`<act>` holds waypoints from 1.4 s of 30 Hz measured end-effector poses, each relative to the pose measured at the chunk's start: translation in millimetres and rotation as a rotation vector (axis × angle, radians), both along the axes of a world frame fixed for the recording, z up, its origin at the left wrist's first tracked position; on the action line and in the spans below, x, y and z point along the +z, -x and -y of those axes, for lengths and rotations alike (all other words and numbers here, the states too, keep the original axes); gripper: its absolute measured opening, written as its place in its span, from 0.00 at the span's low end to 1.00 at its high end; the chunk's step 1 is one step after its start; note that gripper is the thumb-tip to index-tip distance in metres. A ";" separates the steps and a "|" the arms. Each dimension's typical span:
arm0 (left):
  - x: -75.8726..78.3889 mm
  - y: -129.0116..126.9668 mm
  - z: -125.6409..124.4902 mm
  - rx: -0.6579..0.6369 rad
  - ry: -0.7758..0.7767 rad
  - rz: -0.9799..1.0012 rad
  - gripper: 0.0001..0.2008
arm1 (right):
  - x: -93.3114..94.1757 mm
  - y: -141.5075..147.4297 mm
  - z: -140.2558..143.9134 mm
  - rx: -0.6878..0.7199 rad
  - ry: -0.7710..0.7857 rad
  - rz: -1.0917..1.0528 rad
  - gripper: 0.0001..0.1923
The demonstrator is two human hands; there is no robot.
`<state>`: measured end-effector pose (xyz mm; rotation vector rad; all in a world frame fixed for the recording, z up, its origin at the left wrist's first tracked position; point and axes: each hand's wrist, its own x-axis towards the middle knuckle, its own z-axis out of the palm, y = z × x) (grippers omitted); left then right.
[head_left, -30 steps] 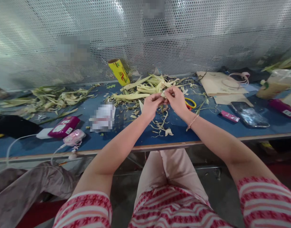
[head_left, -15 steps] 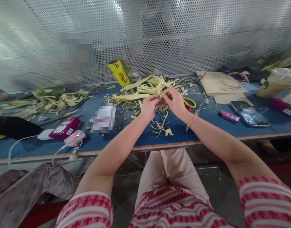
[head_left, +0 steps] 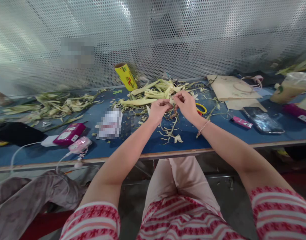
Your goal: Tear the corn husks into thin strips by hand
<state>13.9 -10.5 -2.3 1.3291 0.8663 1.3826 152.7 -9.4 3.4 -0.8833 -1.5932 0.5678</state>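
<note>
Over the table my left hand (head_left: 158,110) and my right hand (head_left: 187,105) meet at the fingertips, both pinched closed. Between them shows a small pale piece of plant husk (head_left: 172,101), partly hidden by the fingers. Just behind lies a heap of pale green husks and stalks (head_left: 153,93). Beside my right wrist, a yellow looped handle (head_left: 202,108), probably of scissors, is partly covered by the hand. Thin curled plant scraps (head_left: 177,138) are on the blue tabletop in front of my hands.
At the back stands a tilted yellow tube (head_left: 126,77) against the perforated metal screen (head_left: 143,40). To the left are more husks (head_left: 60,105) and a magenta device (head_left: 69,134). On the right lie a phone (head_left: 264,120), brown paper (head_left: 230,87) and a drink cup (head_left: 290,87).
My fingertips have parted slightly, with my right hand shifting a little to the right. More of the pale husk piece shows between them.
</note>
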 end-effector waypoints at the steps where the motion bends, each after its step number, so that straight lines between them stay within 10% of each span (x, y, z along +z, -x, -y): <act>1: -1.3 0.7 -1.1 -0.011 -0.034 -0.027 0.08 | 0.7 -0.3 -0.3 0.003 0.013 -0.016 0.05; 23: 12.9 -1.4 10.2 -0.103 0.327 0.181 0.06 | 0.5 -0.4 -4.1 0.023 -0.018 -0.114 0.08; 30: 6.4 -0.8 10.5 0.120 -0.122 -0.050 0.11 | -0.5 -1.5 -4.0 0.018 -0.037 -0.070 0.09; 42: 13.1 2.4 14.5 0.112 -0.220 -0.198 0.17 | -0.4 -1.5 1.5 0.017 -0.123 -0.016 0.11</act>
